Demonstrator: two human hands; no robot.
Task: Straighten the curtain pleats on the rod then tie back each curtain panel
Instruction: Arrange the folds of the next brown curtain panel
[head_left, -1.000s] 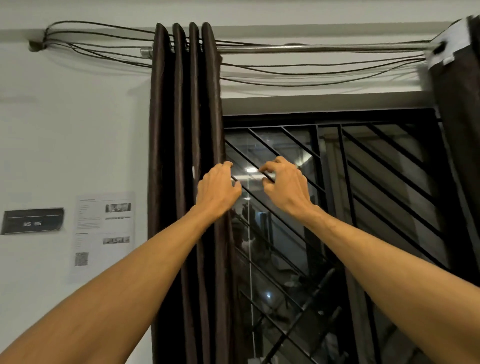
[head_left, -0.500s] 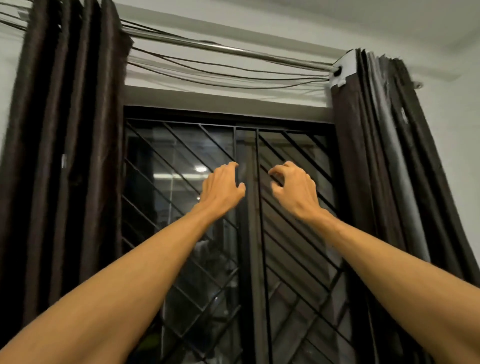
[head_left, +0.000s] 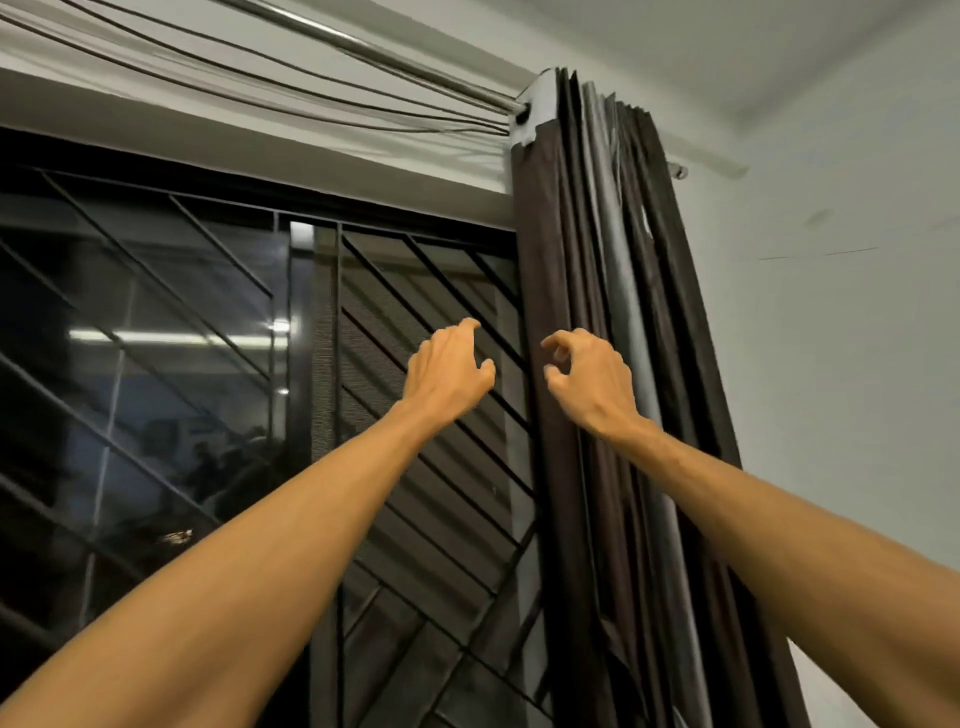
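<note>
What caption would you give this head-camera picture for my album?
Reaching up: left hand and right hand near the bunched dark curtain on its rod, beside a barred window, nothing gripped yet.

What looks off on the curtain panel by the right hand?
On the curtain panel, pleats are uneven: a grey lining fold faces out among brown folds. Dark cables sag loose beneath the rod.

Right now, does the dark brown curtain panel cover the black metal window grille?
No, the curtain panel hangs bunched beside the grille, whose bars show uncovered.

Left grip (head_left: 444, 371), right grip (head_left: 589, 379) — aloft, loosely curled
</note>
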